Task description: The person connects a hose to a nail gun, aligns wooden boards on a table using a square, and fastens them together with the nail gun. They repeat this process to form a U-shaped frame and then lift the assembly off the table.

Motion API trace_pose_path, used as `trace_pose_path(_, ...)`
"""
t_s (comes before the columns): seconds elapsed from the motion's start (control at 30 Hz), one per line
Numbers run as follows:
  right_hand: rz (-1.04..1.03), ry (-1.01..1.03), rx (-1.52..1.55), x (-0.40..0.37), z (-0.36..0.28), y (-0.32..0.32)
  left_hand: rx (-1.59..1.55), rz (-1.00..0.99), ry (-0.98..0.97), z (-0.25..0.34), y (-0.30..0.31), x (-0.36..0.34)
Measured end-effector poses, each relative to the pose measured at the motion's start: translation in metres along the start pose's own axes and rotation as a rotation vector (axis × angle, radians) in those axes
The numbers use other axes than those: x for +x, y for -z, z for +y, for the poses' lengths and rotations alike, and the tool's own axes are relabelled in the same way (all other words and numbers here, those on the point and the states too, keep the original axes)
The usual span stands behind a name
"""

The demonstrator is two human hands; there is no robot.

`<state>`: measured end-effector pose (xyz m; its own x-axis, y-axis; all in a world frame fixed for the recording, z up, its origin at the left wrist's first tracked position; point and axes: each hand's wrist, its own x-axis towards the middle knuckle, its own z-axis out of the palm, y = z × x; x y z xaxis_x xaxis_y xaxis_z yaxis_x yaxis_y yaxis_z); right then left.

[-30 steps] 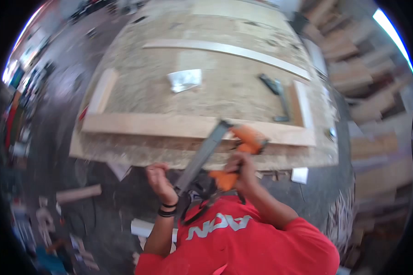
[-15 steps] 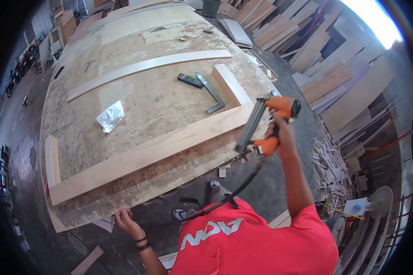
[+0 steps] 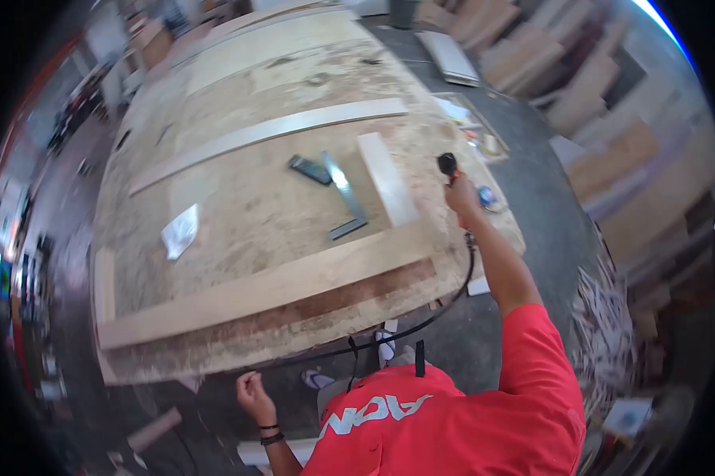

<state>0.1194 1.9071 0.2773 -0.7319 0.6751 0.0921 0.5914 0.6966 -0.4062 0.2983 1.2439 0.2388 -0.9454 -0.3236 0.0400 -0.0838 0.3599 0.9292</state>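
My right hand [image 3: 462, 197] is wrapped round a nail gun [image 3: 447, 164] at the right end of the workbench. Only the tool's dark end and a little orange show; the hand covers most of it. A black air hose [image 3: 444, 309] curves from it below the bench edge. Close to the right wrist is a round bluish item [image 3: 486, 197], blurred. My left hand [image 3: 256, 398] is just off the front edge, fingers loosely bent, with nothing visible in it. A long wooden board [image 3: 266, 289] lies between the hands, meeting a short board [image 3: 387, 178] at its right end.
On the workbench [image 3: 246, 190] lie another long strip [image 3: 270, 139], a try square [image 3: 345, 190], a dark remote-like device [image 3: 310, 169], a crumpled plastic bag [image 3: 181, 232] and a left end board [image 3: 105, 282]. Wood sheets [image 3: 611, 151] lean at right; offcuts [image 3: 599, 317] are heaped on the floor.
My right hand has carried the nail gun away from the long board to the bench's right end. My left hand has moved right and come off the front edge. The view has shifted.
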Motion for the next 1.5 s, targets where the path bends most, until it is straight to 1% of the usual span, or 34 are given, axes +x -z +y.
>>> trace_pose_path(0.03, 0.003, 0.086, 0.093, 0.011, 0.004, -0.01, 0.081, -0.048, -0.01, 0.016, -0.005, -0.016)
trace_pose_path(0.07, 0.144, 0.404, 0.073, 0.057, 0.067, -0.076, 0.168, -0.054, 0.005, 0.034, -0.007, -0.031)
trace_pose_path(0.1, -0.104, 0.252, 0.459, 0.041, 0.043, -0.069, 0.194, -0.056, 0.01, 0.028, -0.004, -0.045)
trace_pose_path(0.13, -0.279, 0.021, 0.819, 0.023, 0.017, -0.058, 0.14, -0.016, 0.086, 0.027, -0.002, -0.06)
trace_pose_path(0.17, -0.111, 0.307, 0.511, 0.053, 0.04, -0.091, 0.143, 0.03, 0.082, 0.014, -0.001, -0.073)
trace_pose_path(0.2, 0.146, 0.522, 0.178, 0.082, 0.062, -0.123, 0.159, 0.097, 0.133, 0.004, 0.0, -0.085)
trace_pose_path(0.23, -0.195, 0.158, 0.381, 0.03, -0.003, -0.065, 0.199, 0.188, 0.212, -0.009, 0.0, -0.098)
trace_pose_path(0.27, -0.313, 0.123, 0.183, 0.01, -0.033, -0.037, 0.225, 0.25, 0.278, -0.024, 0.002, -0.109)
trace_pose_path(0.3, -0.236, 0.221, 0.181, 0.025, -0.017, -0.059, 0.218, 0.335, 0.313, -0.041, 0.004, -0.12)
trace_pose_path(0.37, -0.238, 0.289, -0.03, 0.053, 0.007, -0.087, 0.213, 0.378, 0.479, -0.077, -0.001, -0.139)
trace_pose_path(0.4, -0.208, 0.358, -0.051, 0.08, 0.038, -0.113, 0.194, 0.412, 0.5, -0.088, 0.0, -0.147)
trace_pose_path(0.43, -0.172, 0.422, -0.076, 0.102, 0.059, -0.132, 0.176, 0.462, 0.572, -0.099, -0.001, -0.157)
trace_pose_path(0.47, -0.17, 0.455, -0.088, 0.1, 0.055, -0.129, 0.156, 0.504, 0.644, -0.107, -0.003, -0.166)
trace_pose_path(0.53, -0.181, 0.337, 0.284, 0.082, 0.052, -0.128, 0.087, 0.521, 0.695, -0.121, -0.002, -0.181)
trace_pose_path(0.57, -0.18, 0.356, 0.28, 0.08, 0.05, -0.121, 0.038, 0.516, 0.728, -0.127, 0.003, -0.186)
trace_pose_path(0.63, -0.293, 0.419, 0.133, 0.085, 0.074, -0.122, 0.05, 0.532, 0.737, -0.143, 0.009, -0.196)
trace_pose_path(0.7, -0.393, 0.407, -0.164, 0.115, 0.124, -0.137, 0.062, 0.537, 0.745, -0.163, 0.017, -0.206)
trace_pose_path(0.73, -0.333, 0.389, -0.218, 0.09, 0.111, -0.119, 0.023, 0.548, 0.771, -0.176, 0.023, -0.21)
trace_pose_path(0.77, -0.213, 0.358, -0.205, 0.063, 0.095, -0.101, -0.018, 0.558, 0.8, -0.187, 0.031, -0.213)
trace_pose_path(0.83, 0.089, 0.295, -0.152, 0.011, 0.065, -0.076, -0.062, 0.564, 0.81, -0.194, 0.055, -0.216)
trace_pose_path(0.9, 0.366, 0.292, -0.006, -0.05, 0.012, -0.046, -0.105, 0.569, 0.817, -0.212, 0.086, -0.219)
trace_pose_path(0.93, 0.481, 0.306, 0.084, -0.076, -0.013, -0.035, -0.061, 0.564, 0.8, -0.231, 0.099, -0.224)
trace_pose_path(0.97, 0.557, 0.335, 0.172, -0.103, -0.04, -0.029, -0.017, 0.559, 0.782, -0.25, 0.115, -0.227)
trace_pose_path(1.0, 0.596, 0.381, 0.258, -0.126, -0.064, -0.025, -0.034, 0.557, 0.793, -0.257, 0.136, -0.23)
trace_pose_path(1.1, 0.538, 0.533, 0.422, -0.194, -0.154, -0.035, -0.085, 0.554, 0.801, -0.253, 0.214, -0.226)
trace_pose_path(1.13, 0.65, 0.652, 0.24, -0.209, -0.183, -0.049, -0.033, 0.565, 0.787, -0.25, 0.243, -0.223)
trace_pose_path(1.17, 0.499, 0.702, 0.28, -0.266, -0.236, -0.044, 0.024, 0.574, 0.771, -0.25, 0.271, -0.22)
trace_pose_path(1.2, 0.306, 0.722, 0.308, -0.289, -0.265, -0.054, 0.02, 0.57, 0.771, -0.251, 0.296, -0.216)
trace_pose_path(1.23, 0.433, 1.134, 0.22, -0.308, -0.3, -0.067, 0.07, 0.623, 0.762, -0.253, 0.32, -0.211)
trace_pose_path(1.27, 0.297, 1.116, 0.283, -0.32, -0.325, -0.089, 0.118, 0.672, 0.751, -0.258, 0.339, -0.205)
trace_pose_path(1.33, 0.239, 1.202, 0.248, -0.392, -0.401, -0.087, 0.126, 0.668, 0.749, -0.276, 0.373, -0.195)
trace_pose_path(1.37, 0.317, 1.323, 0.343, -0.429, -0.441, -0.088, 0.137, 0.671, 0.753, -0.286, 0.388, -0.189)
trace_pose_path(1.43, 0.176, 1.191, 0.347, -0.428, -0.477, -0.129, 0.12, 0.624, 0.772, -0.314, 0.411, -0.176)
trace_pose_path(1.5, 0.211, 1.334, 0.462, -0.483, -0.549, -0.142, 0.073, 0.613, 0.8, -0.34, 0.431, -0.163)
